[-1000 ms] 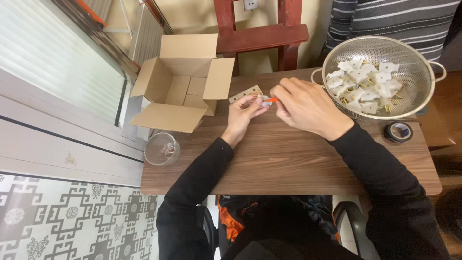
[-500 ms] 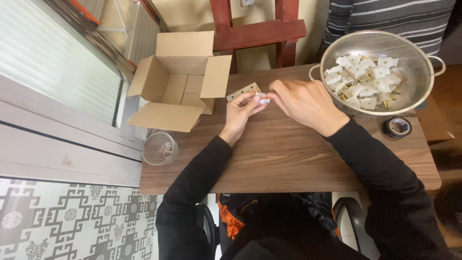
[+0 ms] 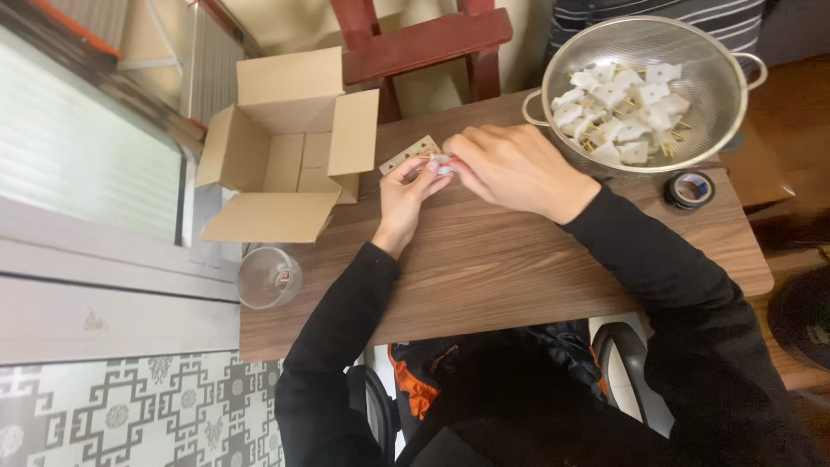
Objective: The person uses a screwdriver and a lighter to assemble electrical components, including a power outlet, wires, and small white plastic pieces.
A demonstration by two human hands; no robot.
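Observation:
Both hands meet over the far middle of the wooden table [image 3: 519, 268]. My left hand [image 3: 405, 197] pinches a small white part [image 3: 439, 164] at its fingertips. My right hand [image 3: 514, 169] closes over the same spot, with a thin orange tool [image 3: 456, 163] just showing under its fingers. A flat beige piece with holes [image 3: 408, 154] lies on the table right behind my left fingers. How the right hand grips is mostly hidden by its own back.
An open cardboard box [image 3: 290, 143] stands at the far left. A metal colander [image 3: 648, 86] with several white plug-like parts sits at the far right, a roll of black tape [image 3: 690, 188] beside it. A clear glass [image 3: 268, 277] stands near the left front corner. A red chair [image 3: 415, 43] is behind.
The hands stayed together at the same spot; the orange tool is more covered by the right hand now. The camera view shifted slightly.

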